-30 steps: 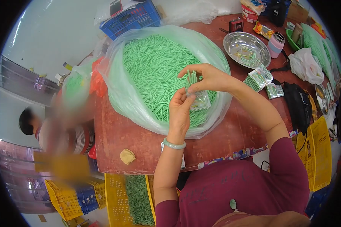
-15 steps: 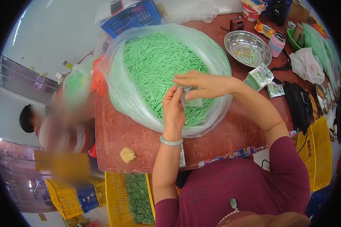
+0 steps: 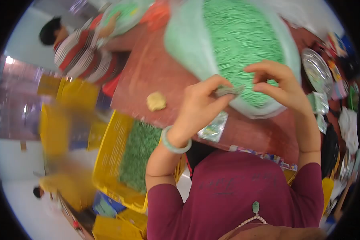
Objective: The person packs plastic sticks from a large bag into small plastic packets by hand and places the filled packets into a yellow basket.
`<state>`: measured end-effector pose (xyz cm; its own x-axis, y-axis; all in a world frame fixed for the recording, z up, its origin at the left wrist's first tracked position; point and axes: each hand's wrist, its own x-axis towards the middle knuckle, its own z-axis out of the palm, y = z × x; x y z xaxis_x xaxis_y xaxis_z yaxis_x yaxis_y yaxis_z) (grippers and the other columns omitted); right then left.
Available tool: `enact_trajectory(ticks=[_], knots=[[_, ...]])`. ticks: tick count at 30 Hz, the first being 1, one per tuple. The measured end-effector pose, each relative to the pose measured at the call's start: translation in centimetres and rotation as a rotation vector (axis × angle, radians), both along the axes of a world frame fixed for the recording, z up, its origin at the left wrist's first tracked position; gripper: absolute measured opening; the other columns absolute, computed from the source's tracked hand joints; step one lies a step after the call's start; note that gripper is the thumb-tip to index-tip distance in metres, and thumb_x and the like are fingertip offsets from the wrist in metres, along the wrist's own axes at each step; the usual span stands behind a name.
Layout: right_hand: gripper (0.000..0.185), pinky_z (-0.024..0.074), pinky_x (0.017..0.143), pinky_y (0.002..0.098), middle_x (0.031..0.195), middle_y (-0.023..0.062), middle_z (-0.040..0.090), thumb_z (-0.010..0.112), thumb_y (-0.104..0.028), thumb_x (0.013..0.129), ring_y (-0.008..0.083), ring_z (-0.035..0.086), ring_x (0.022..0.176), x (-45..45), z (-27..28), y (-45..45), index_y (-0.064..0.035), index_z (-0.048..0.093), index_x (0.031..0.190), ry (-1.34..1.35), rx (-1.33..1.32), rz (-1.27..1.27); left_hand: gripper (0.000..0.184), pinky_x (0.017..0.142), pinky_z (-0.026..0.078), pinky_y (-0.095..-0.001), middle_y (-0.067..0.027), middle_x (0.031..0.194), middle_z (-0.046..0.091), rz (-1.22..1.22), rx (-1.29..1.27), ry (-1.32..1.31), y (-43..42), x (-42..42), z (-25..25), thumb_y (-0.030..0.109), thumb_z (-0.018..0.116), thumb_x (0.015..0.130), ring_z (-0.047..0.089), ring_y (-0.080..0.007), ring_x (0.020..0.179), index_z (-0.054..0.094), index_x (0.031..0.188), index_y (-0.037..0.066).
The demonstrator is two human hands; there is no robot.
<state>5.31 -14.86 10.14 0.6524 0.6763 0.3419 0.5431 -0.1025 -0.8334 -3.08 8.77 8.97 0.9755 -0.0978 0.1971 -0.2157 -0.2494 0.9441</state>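
My left hand [image 3: 202, 106], with a pale green bangle on the wrist, pinches a small clear plastic packet [image 3: 230, 91] between thumb and fingers. The packet is seen nearly edge-on, so its contents are unclear. To its right, my right hand [image 3: 284, 84] is held with thumb and fingers curved and apart, nothing visible between them. Both hands are over the near side of a large clear plastic bag [image 3: 190, 44] filled with thin light green sticks [image 3: 244, 44]. Below my left hand, a shiny packet [image 3: 214, 127] lies near the table edge.
A yellow lump [image 3: 156, 101] sits on the red table [image 3: 148, 72]. Below left stands a yellow crate [image 3: 108, 160] with dark green pieces [image 3: 138, 156]. A metal bowl [image 3: 318, 68] and green-striped packets [image 3: 319, 103] are at right. Another person [image 3: 80, 52] works at upper left.
The view has swung left and down, showing more of the yellow crate. My right hand has moved away from the packet; my left hand still holds it, now tilted edge-on.
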Motion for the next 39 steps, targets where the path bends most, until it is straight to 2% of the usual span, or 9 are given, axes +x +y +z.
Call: enact_trajectory(ticks=[3,6,13,18,25,27,31,33,39], knots=[[0.035,0.0480,0.070,0.0248,0.086,0.0036,0.060,0.066,0.001,0.084,0.0091,0.057,0.077,0.6,-0.9,1.1,-0.0034,0.064,0.119,0.000,-0.033,-0.015,0.026,0.069,0.052,-0.0249,-0.0056,0.094,0.072,0.410,0.303,-0.286,8.4,-5.5,1.0,0.000,0.069,0.080,0.065,-0.0103,0.077,0.068,0.106,0.001],[0.030,0.0432,0.068,0.0220,0.083,-0.0013,0.055,0.063,-0.001,0.088,0.0062,0.053,0.077,2.8,-3.4,0.9,-0.0017,0.063,0.118,0.181,-0.110,-0.126,0.026,0.074,0.053,-0.0271,-0.0119,0.092,0.073,0.830,0.400,-0.085,19.1,-9.5,-1.1,-0.001,0.066,0.082,0.069,-0.0146,0.082,0.070,0.108,0.000],[0.028,0.0374,0.064,0.0197,0.083,-0.0047,0.052,0.062,-0.002,0.090,0.0042,0.047,0.073,5.3,-8.6,-0.2,-0.0031,0.063,0.118,0.271,-0.264,-0.338,0.026,0.085,0.052,-0.0393,-0.0203,0.099,0.071,1.052,0.619,0.499,41.8,-12.6,-29.8,0.012,0.067,0.082,0.070,-0.0329,0.093,0.073,0.106,0.004],[0.027,0.0358,0.062,0.0195,0.083,-0.0047,0.051,0.061,-0.005,0.091,0.0043,0.045,0.072,5.0,-9.3,-1.6,-0.0035,0.063,0.118,0.243,-0.367,-0.515,0.025,0.085,0.052,-0.0420,-0.0223,0.101,0.070,1.219,0.506,0.512,43.9,-9.5,-39.4,0.008,0.062,0.084,0.068,-0.0372,0.096,0.073,0.106,0.005],[0.026,0.0360,0.061,0.0194,0.083,-0.0047,0.052,0.062,-0.009,0.091,0.0042,0.046,0.072,4.7,-10.5,-2.3,-0.0036,0.063,0.117,0.295,-0.450,-0.607,0.037,0.086,0.051,-0.0435,-0.0241,0.101,0.070,1.085,0.483,0.481,44.2,-7.2,-44.4,0.027,0.060,0.085,0.066,-0.0410,0.097,0.067,0.109,-0.001],[0.027,0.0360,0.061,0.0193,0.083,-0.0050,0.052,0.063,-0.011,0.092,0.0040,0.046,0.072,4.7,-10.8,-2.7,-0.0036,0.063,0.118,0.272,-0.465,-0.631,0.043,0.092,0.048,-0.0423,-0.0243,0.110,0.067,1.153,0.105,0.425,44.2,-7.4,-44.1,0.029,0.060,0.085,0.063,-0.0403,0.105,0.064,0.113,-0.004],[0.029,0.0359,0.060,0.0190,0.083,-0.0052,0.053,0.063,-0.011,0.093,0.0036,0.046,0.071,5.2,-10.6,-2.5,-0.0034,0.062,0.120,0.261,-0.490,-0.628,0.045,0.095,0.046,-0.0433,-0.0262,0.117,0.063,1.249,0.072,0.422,43.8,-10.3,-43.3,0.027,0.063,0.084,0.058,-0.0426,0.110,0.062,0.116,-0.005],[0.029,0.0360,0.060,0.0191,0.083,-0.0051,0.052,0.062,-0.012,0.093,0.0033,0.046,0.071,6.1,-11.1,-3.7,-0.0034,0.062,0.121,0.245,-0.484,-0.618,0.043,0.094,0.045,-0.0449,-0.0266,0.115,0.061,1.149,0.492,0.537,42.9,-11.3,-43.4,0.021,0.067,0.081,0.057,-0.0427,0.109,0.061,0.115,-0.006],[0.030,0.0367,0.060,0.0197,0.083,-0.0044,0.052,0.063,-0.015,0.094,0.0037,0.047,0.071,6.4,-10.8,-3.1,-0.0035,0.062,0.121,0.198,-0.471,-0.606,0.023,0.086,0.048,-0.0472,-0.0258,0.103,0.064,1.207,0.369,0.522,41.6,-11.7,-43.7,0.009,0.063,0.084,0.060,-0.0423,0.099,0.064,0.104,-0.003]])
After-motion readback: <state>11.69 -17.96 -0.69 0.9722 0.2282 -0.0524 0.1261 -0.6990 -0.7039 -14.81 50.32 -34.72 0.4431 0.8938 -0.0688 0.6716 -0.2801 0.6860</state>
